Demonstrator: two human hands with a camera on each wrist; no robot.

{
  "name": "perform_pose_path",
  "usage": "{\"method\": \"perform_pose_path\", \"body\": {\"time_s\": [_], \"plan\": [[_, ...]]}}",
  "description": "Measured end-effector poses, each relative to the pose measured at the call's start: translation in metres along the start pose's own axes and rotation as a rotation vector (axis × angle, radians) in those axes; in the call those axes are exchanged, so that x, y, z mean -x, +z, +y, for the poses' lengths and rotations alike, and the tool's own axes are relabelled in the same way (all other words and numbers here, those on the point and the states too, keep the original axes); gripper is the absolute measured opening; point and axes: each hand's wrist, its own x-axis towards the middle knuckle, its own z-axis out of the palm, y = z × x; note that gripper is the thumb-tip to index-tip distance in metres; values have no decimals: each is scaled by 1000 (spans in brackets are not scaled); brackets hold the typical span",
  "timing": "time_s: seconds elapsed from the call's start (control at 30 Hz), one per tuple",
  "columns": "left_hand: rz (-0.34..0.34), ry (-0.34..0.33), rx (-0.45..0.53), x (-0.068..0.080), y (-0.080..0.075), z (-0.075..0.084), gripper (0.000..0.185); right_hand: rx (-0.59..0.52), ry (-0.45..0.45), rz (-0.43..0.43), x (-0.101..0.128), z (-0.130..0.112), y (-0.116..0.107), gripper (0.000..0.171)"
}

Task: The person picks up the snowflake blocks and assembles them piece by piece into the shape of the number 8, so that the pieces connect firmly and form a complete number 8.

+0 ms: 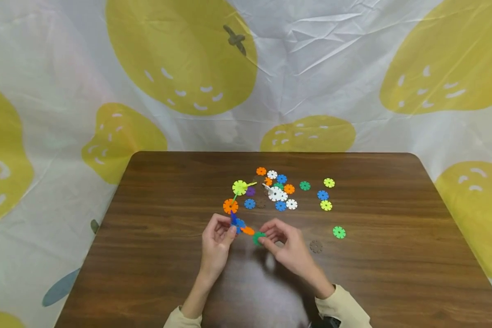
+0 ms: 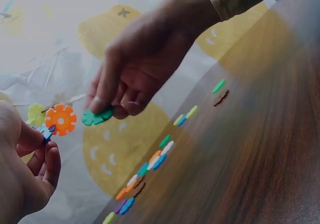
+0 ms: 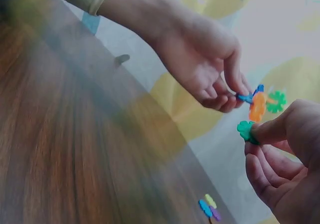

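Right grip (image 1: 284, 243) pinching green disc (image 1: 258, 238)

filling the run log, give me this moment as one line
left hand: pinches disc chain | right hand: pinches green disc | gap between them | loose discs on table

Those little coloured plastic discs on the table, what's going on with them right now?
A person sits at a dark wooden table. The left hand pinches a short chain of joined blue and orange notched plastic discs, held above the tabletop. The right hand pinches a single dark green notched disc close to the chain's end. A loose scatter of more coloured discs lies further back on the table.
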Motion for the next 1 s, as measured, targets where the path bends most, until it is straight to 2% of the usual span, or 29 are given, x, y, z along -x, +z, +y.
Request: {"method": "perform_pose_path", "body": {"time_s": [0.33, 0.47, 0.6, 0.77, 1.0], "plan": [[3, -9, -9, 1, 0, 0, 13, 1, -92, 12, 1, -4, 4, 15], [-1, -2, -54, 1, 1, 1, 11, -12, -101, 10, 0, -5, 4, 15], [-8, -10, -109, 0, 3, 3, 8, -43, -74, 5, 0, -4, 1, 14], [-44, -62, -119, -3, 6, 6, 7, -83, -3, -9, 2, -3, -4, 11], [-37, -78, -16, -2, 9, -3, 17, -99, -1, 21, 0, 1, 0, 14]]}}
